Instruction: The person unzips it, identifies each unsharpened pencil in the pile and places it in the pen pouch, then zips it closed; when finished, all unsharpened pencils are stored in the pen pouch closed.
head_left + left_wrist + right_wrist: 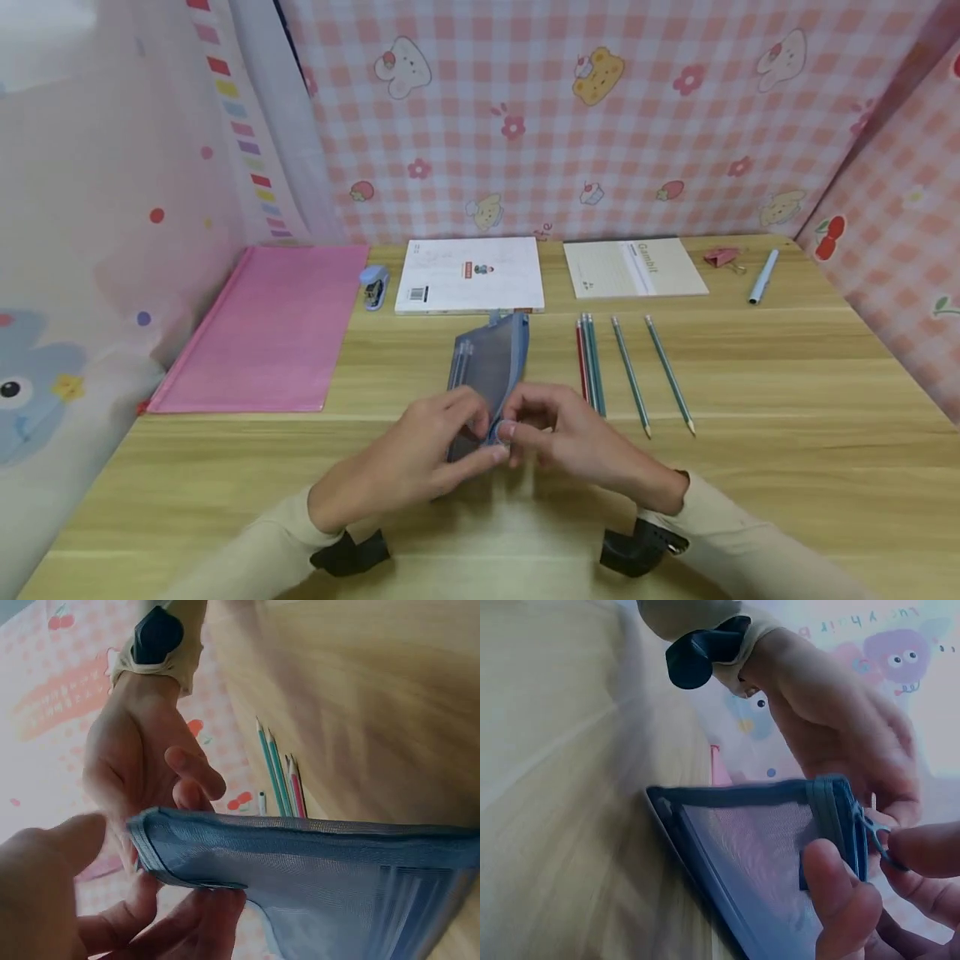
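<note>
A blue mesh zip pencil case (487, 367) stands tilted on the table in front of me, with a few pencils (462, 362) showing through its side. At its near end, my left hand (420, 446) grips the corner; in the left wrist view its fingers (217, 919) lie against the mesh. My right hand (562, 429) pinches the looped zipper pull (881, 840) between thumb and finger, close beside the left fingertips. The zip edge runs along the case's right side in the head view.
Right of the case lie several pencils (633, 375), one red. Along the back are a light-blue stapler (373, 287), a white book (472, 275), a beige notebook (637, 267), a pink binder clip (722, 257) and a light-blue pen (763, 277). A pink folder (270, 325) covers the left.
</note>
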`<state>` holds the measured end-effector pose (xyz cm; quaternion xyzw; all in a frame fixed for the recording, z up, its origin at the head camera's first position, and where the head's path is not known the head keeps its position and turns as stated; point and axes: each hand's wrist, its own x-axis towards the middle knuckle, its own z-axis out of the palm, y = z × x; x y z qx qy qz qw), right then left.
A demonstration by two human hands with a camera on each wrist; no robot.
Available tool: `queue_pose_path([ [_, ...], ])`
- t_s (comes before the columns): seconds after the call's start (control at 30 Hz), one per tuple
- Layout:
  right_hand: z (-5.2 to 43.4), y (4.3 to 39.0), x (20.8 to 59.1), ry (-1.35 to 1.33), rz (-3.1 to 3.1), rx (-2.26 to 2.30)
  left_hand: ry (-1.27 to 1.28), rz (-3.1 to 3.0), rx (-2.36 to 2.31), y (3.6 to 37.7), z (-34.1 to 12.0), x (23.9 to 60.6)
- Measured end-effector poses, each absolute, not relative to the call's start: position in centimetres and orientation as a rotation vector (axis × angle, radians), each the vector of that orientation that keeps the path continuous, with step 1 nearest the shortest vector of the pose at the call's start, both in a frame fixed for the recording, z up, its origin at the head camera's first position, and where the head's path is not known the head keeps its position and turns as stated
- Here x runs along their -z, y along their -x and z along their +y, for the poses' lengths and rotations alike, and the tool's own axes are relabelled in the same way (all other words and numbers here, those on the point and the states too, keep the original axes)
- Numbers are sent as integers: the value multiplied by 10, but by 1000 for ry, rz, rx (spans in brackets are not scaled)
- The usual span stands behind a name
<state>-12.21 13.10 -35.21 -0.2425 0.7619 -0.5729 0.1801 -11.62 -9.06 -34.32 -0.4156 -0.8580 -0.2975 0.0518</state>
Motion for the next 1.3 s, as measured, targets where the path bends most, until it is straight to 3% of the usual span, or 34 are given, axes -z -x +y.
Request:
queue_pose_path([
  [0.33,123,115,352,651,2111,1655,1189,-2236,278,95,-86,354],
  [0.77,117,121,356,628,2237,1554,1199,-2277,293,87,-87,355],
  [1.3,113,133,355,796,2661,1376,1226,-2244,265,86,-92,357],
])
